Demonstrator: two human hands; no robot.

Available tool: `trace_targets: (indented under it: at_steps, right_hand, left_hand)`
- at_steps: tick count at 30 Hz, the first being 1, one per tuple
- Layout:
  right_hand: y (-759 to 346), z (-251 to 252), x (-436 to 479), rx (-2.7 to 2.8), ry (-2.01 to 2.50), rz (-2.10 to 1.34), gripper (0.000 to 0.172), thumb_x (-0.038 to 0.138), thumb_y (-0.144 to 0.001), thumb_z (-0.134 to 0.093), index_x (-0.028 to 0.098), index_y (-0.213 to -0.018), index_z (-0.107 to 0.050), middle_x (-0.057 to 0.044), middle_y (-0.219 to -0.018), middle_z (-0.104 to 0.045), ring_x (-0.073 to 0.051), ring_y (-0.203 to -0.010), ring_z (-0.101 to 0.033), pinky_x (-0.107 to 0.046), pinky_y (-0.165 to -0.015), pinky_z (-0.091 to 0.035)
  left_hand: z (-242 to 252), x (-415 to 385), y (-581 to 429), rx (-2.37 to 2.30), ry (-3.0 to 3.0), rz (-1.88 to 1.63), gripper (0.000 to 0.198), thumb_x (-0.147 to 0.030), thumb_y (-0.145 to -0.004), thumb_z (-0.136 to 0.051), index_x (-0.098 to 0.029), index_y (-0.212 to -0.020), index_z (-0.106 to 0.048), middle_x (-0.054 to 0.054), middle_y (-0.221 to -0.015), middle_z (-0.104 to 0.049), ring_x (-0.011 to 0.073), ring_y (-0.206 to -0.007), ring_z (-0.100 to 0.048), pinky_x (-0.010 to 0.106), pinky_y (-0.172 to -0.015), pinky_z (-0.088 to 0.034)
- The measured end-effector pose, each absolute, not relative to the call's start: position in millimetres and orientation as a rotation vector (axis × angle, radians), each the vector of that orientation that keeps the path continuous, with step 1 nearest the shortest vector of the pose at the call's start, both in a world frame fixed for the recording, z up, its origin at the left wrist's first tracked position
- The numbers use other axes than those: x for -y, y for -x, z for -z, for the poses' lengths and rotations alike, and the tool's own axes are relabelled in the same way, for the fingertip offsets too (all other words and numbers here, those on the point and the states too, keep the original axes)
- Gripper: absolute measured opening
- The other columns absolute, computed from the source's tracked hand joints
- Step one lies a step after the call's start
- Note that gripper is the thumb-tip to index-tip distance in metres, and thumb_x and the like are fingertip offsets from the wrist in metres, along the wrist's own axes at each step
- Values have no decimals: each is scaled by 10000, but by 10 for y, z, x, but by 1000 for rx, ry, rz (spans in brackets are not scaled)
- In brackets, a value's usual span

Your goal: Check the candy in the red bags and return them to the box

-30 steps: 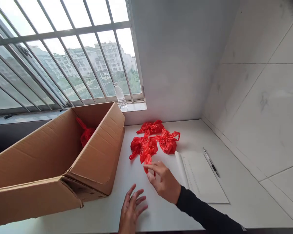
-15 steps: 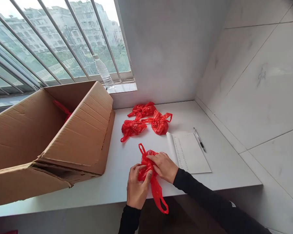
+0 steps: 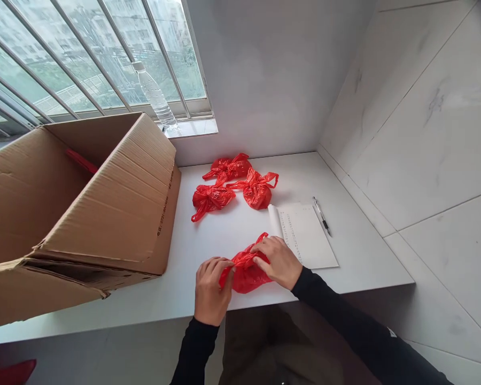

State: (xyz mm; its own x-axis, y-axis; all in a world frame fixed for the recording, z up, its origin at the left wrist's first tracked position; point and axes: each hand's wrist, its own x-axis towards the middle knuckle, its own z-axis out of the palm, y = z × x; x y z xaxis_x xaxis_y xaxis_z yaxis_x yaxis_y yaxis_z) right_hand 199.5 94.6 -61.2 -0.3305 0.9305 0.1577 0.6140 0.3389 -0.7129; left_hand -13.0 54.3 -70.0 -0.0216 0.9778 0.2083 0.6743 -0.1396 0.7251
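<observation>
A red plastic bag (image 3: pixel 246 275) rests near the front edge of the white table, bulging with contents I cannot see. My left hand (image 3: pixel 214 289) pinches the bag's left end between thumb and fingers. On its upper right side, my right hand (image 3: pixel 278 261) grips the gathered plastic with bent fingers. Farther back lie three more red bags with tied tops: a left bag (image 3: pixel 212 199), a rear bag (image 3: pixel 228 168) and a right bag (image 3: pixel 257 190).
To the left stands a large open cardboard box (image 3: pixel 116 203) with something red inside. Right of my hands lie a notepad (image 3: pixel 312 238) and a pen (image 3: pixel 323 216). A water bottle (image 3: pixel 154 96) stands on the sill by the barred window. Tiled wall (image 3: pixel 425 133) borders the right side.
The bag between my hands has turned, and its long handle no longer hangs over the table's front edge. My hands have moved apart towards its two ends. The view has tilted down slightly.
</observation>
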Motion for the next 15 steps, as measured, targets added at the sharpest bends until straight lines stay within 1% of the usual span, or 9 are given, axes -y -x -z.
trace_targets:
  at_steps: [2, 4, 5, 7, 9, 10, 11, 13, 15]
  right_hand:
    - [-2109, 626, -973, 1961, 1400, -772, 126, 196, -910, -539, 220, -956, -654, -35, -934, -686, -193, -903, -631, -371, -881, -505]
    - [-2239, 629, -975, 1861, 1466, -782, 147, 210, -938, -473, 208, -959, -619, -33, -919, -684, -169, -827, -637, -325, -780, -526]
    - [-2286, 622, -967, 1820, 1495, -782, 153, 213, -941, -454, 203, -967, -605, -36, -916, -681, -167, -813, -637, -323, -766, -529]
    - [-2316, 593, -939, 1786, 1510, -776, 151, 231, -927, -486, 202, -1031, -591, -49, -983, -677, -186, -901, -635, -348, -833, -524]
    - [-2273, 551, -911, 1830, 1457, -780, 231, 278, -902, -567, 223, -1125, -584, -53, -1091, -666, -213, -1034, -604, -385, -930, -491]
    - [-2242, 532, -902, 1859, 1420, -791, 239, 304, -899, -589, 240, -1129, -591, -44, -1107, -666, -220, -1058, -592, -394, -944, -477]
    - [-2216, 517, -900, 1874, 1391, -807, 207, 329, -908, -588, 252, -1100, -603, -32, -1085, -675, -219, -1039, -595, -390, -927, -475]
    - [-2214, 509, -913, 1815, 1393, -848, 145, 361, -948, -534, 246, -985, -614, -13, -956, -690, -197, -903, -622, -353, -831, -487]
    - [-2281, 526, -934, 1665, 1452, -887, 200, 383, -976, -475, 229, -926, -593, -6, -838, -678, -173, -757, -627, -317, -718, -489]
  left_hand:
    - [716, -548, 243, -1813, -1793, -1036, 179, -405, -887, -579, -261, -884, -684, 69, -961, -731, 296, -1019, -630, 448, -934, -461]
    - [713, -525, 360, -1913, -1704, -1097, 201, -419, -914, -543, -250, -947, -646, 76, -986, -720, 287, -981, -647, 427, -864, -497]
    - [698, -511, 390, -1939, -1672, -1125, 215, -420, -928, -520, -248, -998, -629, 81, -1036, -713, 282, -999, -649, 421, -857, -506]
    - [650, -494, 368, -1917, -1678, -1143, 290, -409, -933, -519, -254, -1168, -589, 90, -1224, -665, 277, -1124, -615, 422, -921, -497]
    - [598, -506, 261, -1826, -1764, -1119, 449, -400, -879, -610, -280, -1306, -542, 75, -1362, -596, 276, -1247, -543, 426, -1019, -449]
    - [582, -522, 201, -1778, -1811, -1105, 473, -393, -843, -658, -290, -1295, -568, 62, -1345, -610, 277, -1254, -533, 423, -1044, -431]
    - [574, -541, 154, -1741, -1847, -1097, 418, -384, -818, -687, -291, -1221, -628, 51, -1268, -654, 276, -1219, -550, 417, -1043, -429]
    - [583, -572, 126, -1734, -1859, -1141, 208, -368, -833, -671, -271, -1015, -701, 47, -1060, -709, 266, -1092, -598, 404, -993, -453]
    - [604, -575, 186, -1796, -1794, -1226, 147, -351, -884, -613, -247, -957, -690, 57, -979, -698, 253, -994, -616, 399, -934, -471]
